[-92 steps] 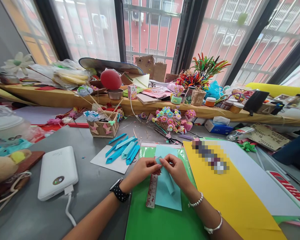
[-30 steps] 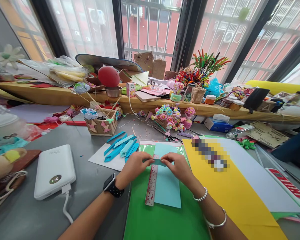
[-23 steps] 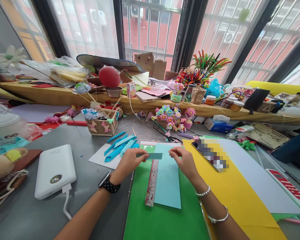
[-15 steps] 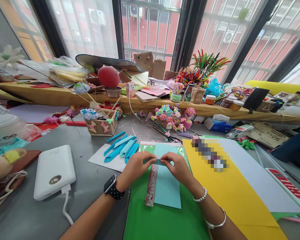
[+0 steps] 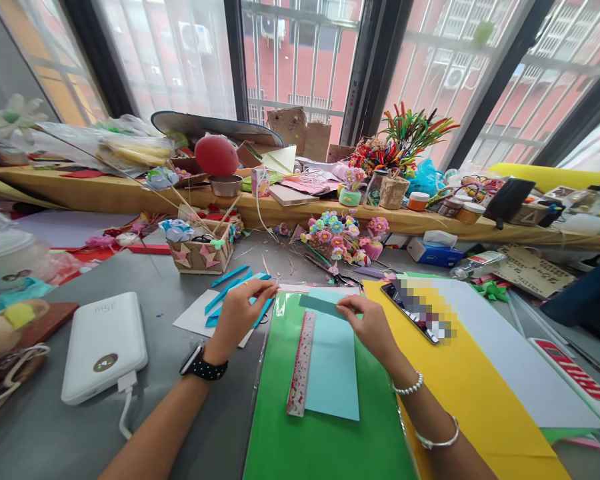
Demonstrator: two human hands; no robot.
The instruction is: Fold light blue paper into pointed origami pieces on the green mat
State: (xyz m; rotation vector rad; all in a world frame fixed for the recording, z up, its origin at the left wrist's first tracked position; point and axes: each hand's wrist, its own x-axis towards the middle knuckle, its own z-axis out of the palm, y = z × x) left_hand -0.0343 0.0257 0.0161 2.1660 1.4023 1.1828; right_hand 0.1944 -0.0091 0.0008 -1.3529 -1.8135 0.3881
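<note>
A light blue sheet of paper (image 5: 333,373) lies on a green board with its far edge folded towards me. At the right end of that folded flap, my right hand (image 5: 370,327) pinches the paper between thumb and fingers. A pink patterned ruler (image 5: 301,367) lies along the sheet's left side. My left hand (image 5: 237,320) is off the sheet, above several folded blue paper strips (image 5: 227,290). Its thumb and fingertips come together; whether something is between them cannot be seen. Part of the strips is hidden under this hand.
The green board (image 5: 325,447) lies between a white power bank (image 5: 105,347) on the left and yellow paper (image 5: 470,400) with a phone (image 5: 410,310) on the right. Behind stand a cardboard basket (image 5: 203,257) and crocheted flowers (image 5: 335,233).
My left hand has let go of the folded paper edge and moved left over the blue strips. My right hand has shifted slightly right, still pinching the flap.
</note>
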